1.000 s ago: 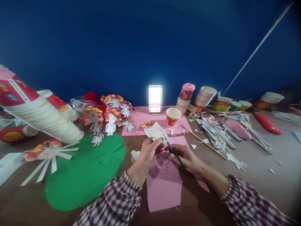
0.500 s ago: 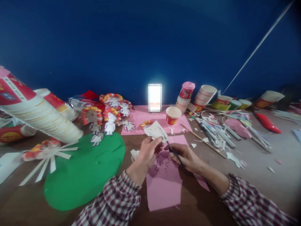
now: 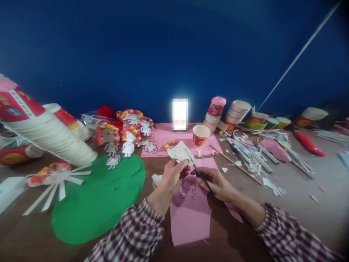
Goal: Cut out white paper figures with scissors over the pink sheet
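Note:
A small piece of white paper with drawn dark lines is pinched between the thumb and fingers of my left hand. My right hand grips a pair of scissors by the dark handles. Their blades point up and left and lie along the right side of the paper. Below both hands is a pink sheet marked with dark scribbles. Just beyond the paper, a small yellow-trimmed cutout rests on the table. A red and white paper cup stands upright behind my right hand.
To the left lies a green paper oval, with paper figures behind it. A long stack of paper cups leans at far left. Tubes, a wooden stick and paper scraps lie to the right.
Little differs. The paper and scissors stay almost in place in my hands, and the whole view has shifted very slightly.

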Demonstrator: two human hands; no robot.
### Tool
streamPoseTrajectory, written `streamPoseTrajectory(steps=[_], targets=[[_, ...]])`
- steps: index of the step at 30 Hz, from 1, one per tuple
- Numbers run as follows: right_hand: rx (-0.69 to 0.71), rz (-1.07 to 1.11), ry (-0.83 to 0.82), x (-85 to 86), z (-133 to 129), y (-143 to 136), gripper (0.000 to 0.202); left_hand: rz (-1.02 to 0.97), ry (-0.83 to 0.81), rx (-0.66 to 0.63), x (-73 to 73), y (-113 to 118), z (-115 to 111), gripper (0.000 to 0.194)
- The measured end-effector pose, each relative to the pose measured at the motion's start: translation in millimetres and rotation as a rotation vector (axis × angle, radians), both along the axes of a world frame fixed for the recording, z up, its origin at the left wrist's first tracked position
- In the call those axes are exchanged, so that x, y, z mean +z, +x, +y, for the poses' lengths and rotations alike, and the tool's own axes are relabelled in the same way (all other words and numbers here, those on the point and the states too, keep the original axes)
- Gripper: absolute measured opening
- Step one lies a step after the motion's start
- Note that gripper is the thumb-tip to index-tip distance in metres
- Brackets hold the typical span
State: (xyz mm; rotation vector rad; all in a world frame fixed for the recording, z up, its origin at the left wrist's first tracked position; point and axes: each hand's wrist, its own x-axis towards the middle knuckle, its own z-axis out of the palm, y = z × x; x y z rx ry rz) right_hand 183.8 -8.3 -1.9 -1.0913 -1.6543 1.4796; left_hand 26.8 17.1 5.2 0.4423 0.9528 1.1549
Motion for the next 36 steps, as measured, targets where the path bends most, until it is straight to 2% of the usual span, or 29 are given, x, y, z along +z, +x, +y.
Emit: streamPoseTrajectory(steps=[8, 18, 30, 36], targets=[[0.005, 0.023, 0.051, -0.9, -0.2, 0.4, 0.036, -0.065, -0.03, -0.01, 3.1, 4.2, -3.2, 0.019], [-0.032, -0.013, 0.103, -1.7, -1.9, -1.4, 0.039, -0.091, -0.06, -0.007, 0.1, 5.9, -6.5, 0.019], [-0.054, 0.009, 0.061, -2.3, -2.9, -5.7, 0.037, -0.124, -0.077, 0.002, -1.7, 8.2, -7.4, 0.016], [-0.078, 0.014, 0.049, -1.4, -2.1, -4.9, 0.038, -0.08, -0.079, -0.011, 2.7, 5.5, -6.1, 0.022]])
